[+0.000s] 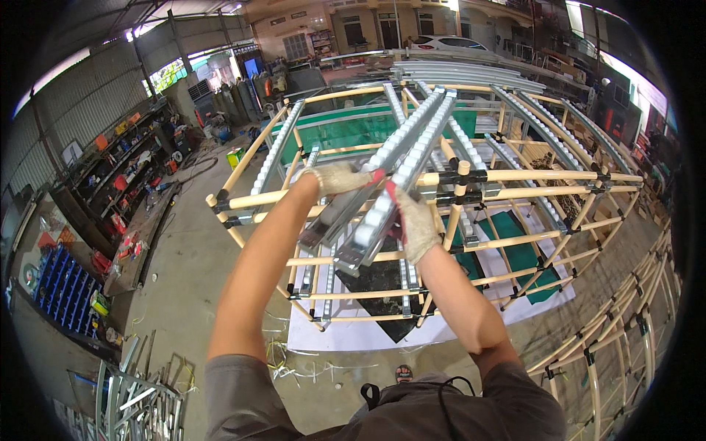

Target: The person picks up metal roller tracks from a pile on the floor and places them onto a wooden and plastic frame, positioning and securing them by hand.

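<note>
Two metal roller tracks with white wheels slant side by side over the near rail of a rack frame (254,200) of cream tubes and black joints. My left hand (342,178), in a pale work glove with red fingertips, is closed on the edge of the left roller track (403,134). My right hand (415,224), gloved alike, grips the side of the right roller track (379,213). Their near ends stick out toward me past the rail. The fingers under the tracks are partly hidden.
More roller tracks (540,126) lie across the rack on both sides. Green sheets (507,242) and a white sheet (316,334) lie beneath it. Metal offcuts (143,397) sit at lower left, a blue bin rack (62,287) at left, and another tube frame (588,353) at right.
</note>
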The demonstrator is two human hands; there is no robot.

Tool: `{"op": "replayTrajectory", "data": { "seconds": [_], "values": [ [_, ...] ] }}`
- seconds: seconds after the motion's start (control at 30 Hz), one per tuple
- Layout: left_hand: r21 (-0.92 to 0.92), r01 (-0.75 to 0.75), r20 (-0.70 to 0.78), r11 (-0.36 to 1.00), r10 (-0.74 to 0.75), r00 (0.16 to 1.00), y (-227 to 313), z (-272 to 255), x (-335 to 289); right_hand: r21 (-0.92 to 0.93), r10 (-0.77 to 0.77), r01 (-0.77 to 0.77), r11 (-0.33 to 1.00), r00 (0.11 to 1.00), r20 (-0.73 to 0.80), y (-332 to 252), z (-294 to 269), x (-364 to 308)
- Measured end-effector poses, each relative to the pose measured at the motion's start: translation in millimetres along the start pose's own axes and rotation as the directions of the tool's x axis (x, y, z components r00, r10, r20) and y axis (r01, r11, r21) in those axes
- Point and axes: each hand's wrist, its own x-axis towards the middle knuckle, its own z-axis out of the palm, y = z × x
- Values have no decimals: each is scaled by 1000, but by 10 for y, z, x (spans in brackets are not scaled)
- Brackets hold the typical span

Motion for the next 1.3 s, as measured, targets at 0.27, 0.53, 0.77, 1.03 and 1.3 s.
{"op": "replayTrajectory", "data": {
  "seconds": [0.27,0.53,0.77,1.03,1.3],
  "values": [
    [-303,-12,-118,953,-25,993,113,509,144,84,-216,218,972,976,-33,197,53,159],
    [-890,183,225,418,52,973,308,705,208,192,131,-105,976,983,-130,-269,41,47],
    [-774,-181,-148,606,106,983,265,1123,240,116,-180,210,971,957,-227,-263,-164,-130],
    [-623,-311,-312,718,137,940,964,1187,-1078,147,-379,425,893,888,-260,-206,-123,-1028],
    [-859,-424,-181,288,602,777,1494,1814,-1470,-7,-493,570,822,706,-508,-425,-486,-2261]
  ]
}}
